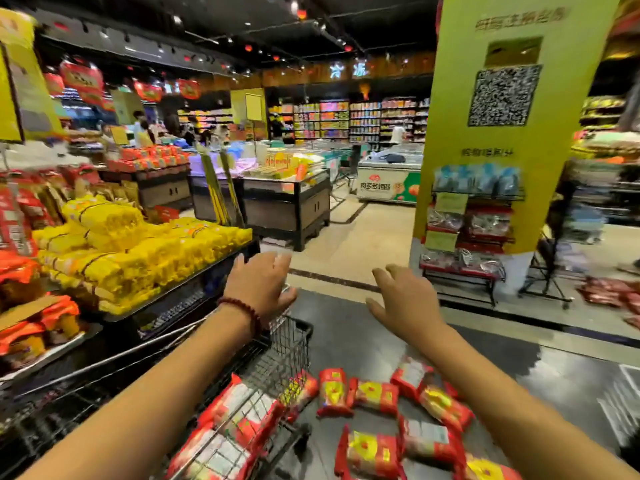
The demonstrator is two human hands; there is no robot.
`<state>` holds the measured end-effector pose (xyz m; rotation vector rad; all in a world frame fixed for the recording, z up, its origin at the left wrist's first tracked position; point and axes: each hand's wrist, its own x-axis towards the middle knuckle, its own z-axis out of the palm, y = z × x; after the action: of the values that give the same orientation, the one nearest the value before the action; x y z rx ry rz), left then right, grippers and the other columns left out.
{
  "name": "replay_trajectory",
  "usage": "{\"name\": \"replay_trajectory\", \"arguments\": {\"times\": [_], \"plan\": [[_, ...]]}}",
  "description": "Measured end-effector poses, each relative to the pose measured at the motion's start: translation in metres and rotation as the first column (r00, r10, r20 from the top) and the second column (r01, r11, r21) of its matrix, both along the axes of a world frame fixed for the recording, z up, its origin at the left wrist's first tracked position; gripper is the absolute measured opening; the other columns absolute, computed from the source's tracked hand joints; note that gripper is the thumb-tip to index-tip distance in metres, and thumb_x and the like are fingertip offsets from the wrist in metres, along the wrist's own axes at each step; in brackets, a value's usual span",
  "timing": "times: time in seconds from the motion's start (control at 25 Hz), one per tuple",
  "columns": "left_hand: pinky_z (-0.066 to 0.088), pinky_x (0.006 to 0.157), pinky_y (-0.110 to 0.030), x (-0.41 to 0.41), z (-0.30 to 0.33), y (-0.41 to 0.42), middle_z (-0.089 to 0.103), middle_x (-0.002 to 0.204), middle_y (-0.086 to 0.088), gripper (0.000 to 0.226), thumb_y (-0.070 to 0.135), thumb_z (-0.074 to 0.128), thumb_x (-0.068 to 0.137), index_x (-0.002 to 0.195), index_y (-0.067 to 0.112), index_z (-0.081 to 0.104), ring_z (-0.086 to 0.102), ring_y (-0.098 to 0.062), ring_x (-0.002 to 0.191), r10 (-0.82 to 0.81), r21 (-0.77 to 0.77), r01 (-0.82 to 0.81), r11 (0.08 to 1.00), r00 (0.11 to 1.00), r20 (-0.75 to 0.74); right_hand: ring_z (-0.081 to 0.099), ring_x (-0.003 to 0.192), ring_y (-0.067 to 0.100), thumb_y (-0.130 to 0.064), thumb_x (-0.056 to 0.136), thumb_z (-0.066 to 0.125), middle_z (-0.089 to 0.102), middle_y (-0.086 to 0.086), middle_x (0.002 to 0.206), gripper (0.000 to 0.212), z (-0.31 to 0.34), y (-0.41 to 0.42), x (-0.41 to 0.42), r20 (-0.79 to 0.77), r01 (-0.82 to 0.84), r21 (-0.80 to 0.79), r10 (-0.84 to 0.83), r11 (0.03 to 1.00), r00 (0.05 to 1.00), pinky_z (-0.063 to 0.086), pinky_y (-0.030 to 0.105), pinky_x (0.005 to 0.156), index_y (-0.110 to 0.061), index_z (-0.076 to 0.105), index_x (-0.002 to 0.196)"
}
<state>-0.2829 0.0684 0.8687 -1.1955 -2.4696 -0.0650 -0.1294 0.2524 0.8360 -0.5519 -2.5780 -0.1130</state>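
Observation:
Both my arms reach forward in a supermarket aisle. My left hand (260,285), with a dark red bead bracelet on the wrist, hovers with relaxed fingers over the far end of a black wire shopping cart (290,344) and holds nothing. My right hand (403,299) is stretched out over the dark floor, fingers loosely spread and empty. Red noodle packets (235,417) lie inside the cart. Several more red packets (372,396) are scattered on the floor to the cart's right, below my right arm.
A display shelf of yellow noodle bundles (138,247) and red packets stands at the left. A yellow pillar (512,133) with a small rack of goods (467,237) rises at the right. Display counters (287,202), freezers and distant people fill the back.

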Motion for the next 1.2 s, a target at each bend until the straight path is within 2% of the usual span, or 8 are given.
{"name": "replay_trajectory", "arguments": {"times": [0.12,0.28,0.36,0.48,0.6,0.76,0.92,1.2], "plan": [[0.042,0.096,-0.047,0.065,0.005,0.051,0.058,0.127,-0.010,0.057,0.051,0.050,0.087,0.130,0.014,0.047,0.055,-0.031,0.117,-0.133,0.031,0.135,0.990,0.989,-0.058,0.061,0.079,0.036,-0.034,0.073,0.071,0.063,0.013,0.087,0.040,0.001,0.031,0.091,-0.046,0.130,0.044,-0.128,0.990,0.991,0.048,0.039,0.057,-0.007,0.063,0.100],[0.046,0.092,-0.048,0.156,-0.022,0.116,0.060,0.125,-0.018,0.057,0.044,0.055,0.086,0.130,0.009,0.050,0.057,-0.038,0.111,-0.321,0.051,0.320,0.946,0.947,0.007,0.060,0.092,0.039,-0.031,0.077,0.069,0.064,0.018,0.101,0.047,-0.035,0.070,0.213,-0.117,0.241,0.012,-0.238,0.970,0.964,0.050,0.042,0.067,-0.004,0.060,0.114],[0.044,0.090,-0.048,0.195,-0.052,0.143,0.058,0.127,-0.020,0.057,0.040,0.058,0.086,0.132,0.007,0.049,0.057,-0.041,0.111,-0.360,0.050,0.357,0.933,0.931,0.066,0.059,0.095,0.040,-0.034,0.082,0.062,0.062,0.020,0.104,0.047,-0.068,0.089,0.268,-0.087,0.300,-0.034,-0.301,0.953,0.950,0.050,0.044,0.071,-0.002,0.057,0.116],[0.044,0.088,-0.047,0.244,-0.124,0.181,0.059,0.121,-0.022,0.056,0.039,0.058,0.087,0.130,0.005,0.049,0.058,-0.041,0.107,-0.425,-0.023,0.435,0.900,0.889,0.173,0.060,0.089,0.040,-0.044,0.079,0.048,0.063,0.017,0.099,0.051,-0.145,0.111,0.341,-0.004,0.440,-0.143,-0.445,0.887,0.896,0.050,0.042,0.065,-0.006,0.058,0.111],[0.043,0.089,-0.046,0.268,-0.229,0.210,0.061,0.117,-0.023,0.057,0.044,0.055,0.086,0.128,0.005,0.052,0.059,-0.040,0.107,-0.423,-0.138,0.482,0.865,0.850,0.314,0.059,0.093,0.041,-0.040,0.079,0.055,0.063,0.018,0.102,0.048,-0.250,0.120,0.389,0.183,0.546,-0.284,-0.515,0.788,0.837,0.050,0.045,0.068,-0.006,0.057,0.112],[0.048,0.088,-0.046,0.286,-0.381,0.234,0.062,0.118,-0.021,0.080,0.061,0.028,0.074,0.126,0.006,0.053,0.060,-0.038,0.107,-0.389,-0.267,0.539,0.799,0.802,0.453,0.060,0.096,0.041,-0.037,0.079,0.066,0.063,0.021,0.103,0.047,-0.395,0.115,0.432,0.406,0.700,-0.371,-0.571,0.611,0.714,0.050,0.046,0.073,-0.005,0.056,0.112],[0.048,0.091,-0.045,0.309,-0.552,0.265,0.060,0.123,-0.021,0.079,0.060,0.034,0.075,0.133,0.007,0.047,0.058,-0.037,0.112,-0.289,-0.381,0.566,0.731,0.763,0.578,0.056,0.107,0.038,-0.042,0.083,0.060,0.060,0.020,0.113,0.051,-0.562,0.120,0.465,0.624,0.841,-0.402,-0.564,0.362,0.541,0.049,0.045,0.079,-0.006,0.051,0.118],[0.047,0.090,-0.042,0.360,-0.853,0.316,0.055,0.129,-0.020,0.063,0.047,0.056,0.087,0.132,0.006,0.043,0.054,-0.037,0.116,-0.174,-0.483,0.568,0.666,0.749,0.639,0.050,0.115,0.036,-0.047,0.085,0.055,0.054,0.016,0.122,0.059,-0.839,0.132,0.507,0.723,0.882,-0.435,-0.513,0.182,0.462,0.048,0.044,0.089,-0.010,0.043,0.129]]}}
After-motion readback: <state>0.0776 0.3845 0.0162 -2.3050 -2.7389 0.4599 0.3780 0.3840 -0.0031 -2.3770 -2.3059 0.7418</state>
